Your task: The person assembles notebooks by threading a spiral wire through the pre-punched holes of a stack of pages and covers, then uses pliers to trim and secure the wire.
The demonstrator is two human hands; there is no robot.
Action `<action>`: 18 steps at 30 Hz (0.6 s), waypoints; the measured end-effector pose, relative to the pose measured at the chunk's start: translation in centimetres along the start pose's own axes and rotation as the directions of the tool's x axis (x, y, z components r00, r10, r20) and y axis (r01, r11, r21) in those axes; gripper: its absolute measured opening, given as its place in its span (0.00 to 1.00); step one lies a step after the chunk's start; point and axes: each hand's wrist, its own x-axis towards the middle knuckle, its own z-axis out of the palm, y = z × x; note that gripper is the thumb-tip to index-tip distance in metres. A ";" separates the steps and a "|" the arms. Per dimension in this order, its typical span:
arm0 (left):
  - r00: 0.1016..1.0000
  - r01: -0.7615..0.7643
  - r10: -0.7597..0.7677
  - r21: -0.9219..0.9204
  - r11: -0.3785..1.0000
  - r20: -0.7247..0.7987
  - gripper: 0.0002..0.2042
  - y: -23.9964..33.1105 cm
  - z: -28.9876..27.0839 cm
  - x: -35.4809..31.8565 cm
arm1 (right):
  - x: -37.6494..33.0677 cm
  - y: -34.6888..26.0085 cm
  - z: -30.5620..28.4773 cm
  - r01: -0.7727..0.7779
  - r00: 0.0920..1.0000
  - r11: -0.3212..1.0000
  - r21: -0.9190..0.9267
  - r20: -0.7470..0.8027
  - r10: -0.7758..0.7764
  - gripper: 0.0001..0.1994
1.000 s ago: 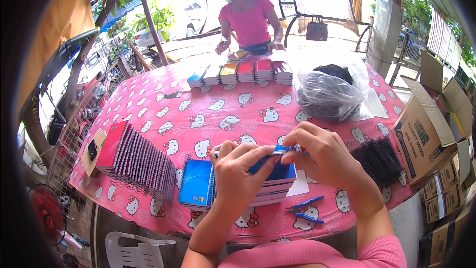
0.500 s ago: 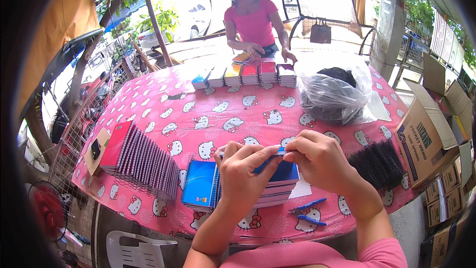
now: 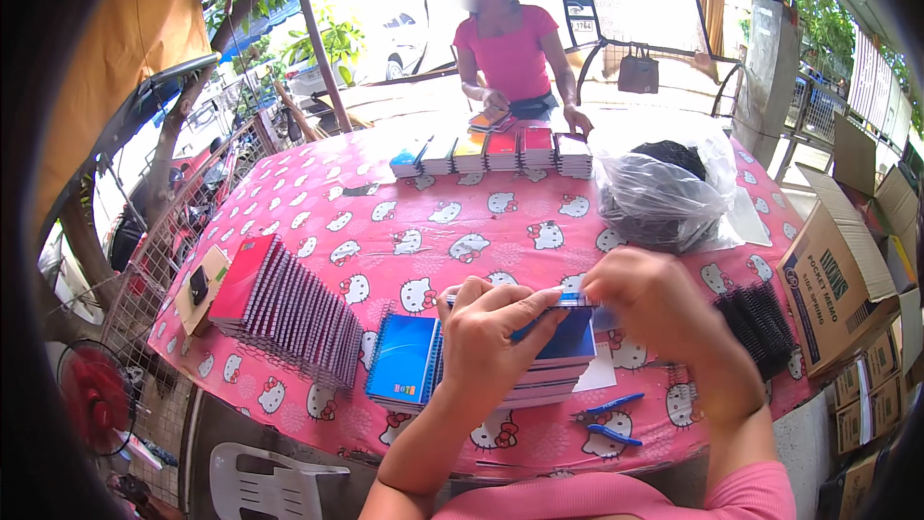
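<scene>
My left hand [image 3: 496,332] grips a thin blue notebook [image 3: 572,299], held nearly edge-on above the table. Close to that notebook's right end is my right hand [image 3: 650,303], its fingers blurred by motion. Below my hands stands a stack of blue-covered notebooks [image 3: 553,371], partly hidden by my left hand. Left of it lies a pile of blue spiral-bound notebooks [image 3: 402,356]. Blue-handled pliers [image 3: 611,421] rest near the table's front edge. Black spiral coils [image 3: 756,327] are bunched to the right of my right hand.
A tall row of red spiral notebooks [image 3: 279,313] occupies the left side of the pink tablecloth [image 3: 433,250]. Across the table a person [image 3: 515,58] handles small notebook stacks [image 3: 500,152]. A plastic bag [image 3: 664,197] and an open carton [image 3: 837,270] are at right.
My right hand has moved slightly away from the notebook's end and is blurred. My left hand keeps its grip. The whole view has shifted a little.
</scene>
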 end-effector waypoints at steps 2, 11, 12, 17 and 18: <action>1.000 -0.009 0.009 0.008 1.000 0.009 0.13 0.1 0.3 0.1 | 0.0 4.8 -1.8 -0.197 0.968 0.979 0.052 -0.146 0.203 0.06; 0.997 0.006 -0.002 0.056 0.998 -0.072 0.10 -0.8 0.6 0.4 | -10.4 18.1 9.2 -0.427 0.795 0.833 -0.352 0.293 0.532 0.27; 0.998 0.016 -0.013 0.046 0.999 -0.063 0.10 -0.8 0.6 0.4 | -9.9 18.1 8.9 -0.410 0.799 0.842 -0.351 0.306 0.517 0.25; 0.994 0.077 -0.074 0.033 0.997 -0.075 0.13 0.0 0.5 0.5 | -1.6 14.5 3.3 -0.251 0.929 0.942 0.222 -0.218 0.299 0.12; 0.995 0.073 -0.071 0.030 0.997 -0.068 0.13 0.2 0.5 0.6 | -1.7 14.1 2.2 -0.139 0.934 0.729 0.670 -0.156 0.322 0.14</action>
